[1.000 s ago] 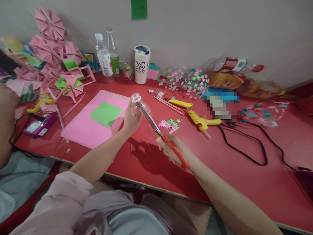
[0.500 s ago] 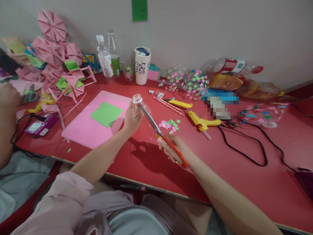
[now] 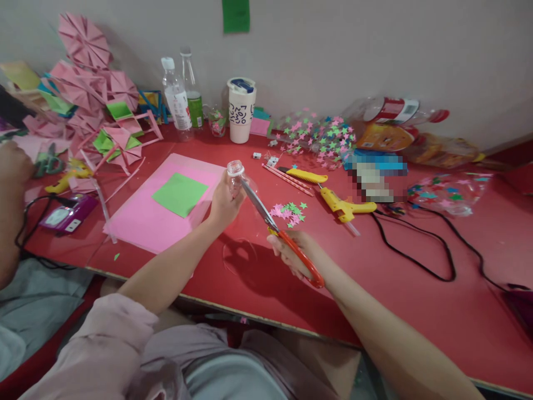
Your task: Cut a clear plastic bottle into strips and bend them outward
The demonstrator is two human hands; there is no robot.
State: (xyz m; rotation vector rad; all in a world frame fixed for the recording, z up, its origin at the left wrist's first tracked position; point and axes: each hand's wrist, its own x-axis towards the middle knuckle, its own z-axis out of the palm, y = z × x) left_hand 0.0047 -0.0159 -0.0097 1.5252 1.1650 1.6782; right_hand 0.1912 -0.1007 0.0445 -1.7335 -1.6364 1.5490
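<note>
Stretching under both my hands, the red table (image 3: pixel 478 322) runs to a pale, worn near edge, with a broad open stretch to the right, crossed farther back by a black cable (image 3: pixel 451 255). Left of the bottle lie pink sheets (image 3: pixel 137 222). My right hand (image 3: pixel 295 253) is closed on the orange-red handles of the scissors (image 3: pixel 259 205), their grey blades slanting far and left to the bottle; I can't tell how wide they part. My left hand (image 3: pixel 225 200), apart from the right, is clamped round the clear plastic bottle (image 3: pixel 235 169), ridged neck up, above the table's middle. Its see-through body blends into the red, hiding its lower extent. Small paper stars (image 3: pixel 289 213) lie just beyond my right hand.
</note>
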